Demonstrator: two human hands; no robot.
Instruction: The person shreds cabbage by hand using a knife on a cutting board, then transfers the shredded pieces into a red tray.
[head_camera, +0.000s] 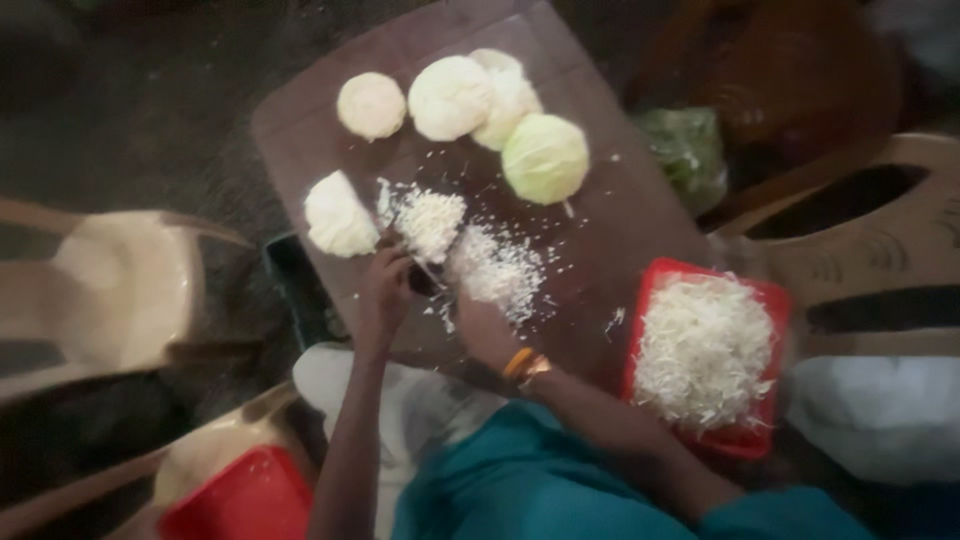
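**Hands meet over shredded cabbage on a dark board**

Though blur hides the fingers, the left hand (383, 290) curls beside a pale cabbage piece (338, 216), its grip unclear. The right hand (482, 328) (bangles at the wrist) rests by the shredded cabbage heap (492, 268) on the board (620, 215); whether it holds anything cannot be told. 4 cabbage pieces (545, 157) lie beyond.

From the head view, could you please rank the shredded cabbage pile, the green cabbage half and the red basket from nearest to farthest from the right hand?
1. Shredded cabbage pile, just above the right hand.
2. Red basket, to its right.
3. Green cabbage half, farther up the board.
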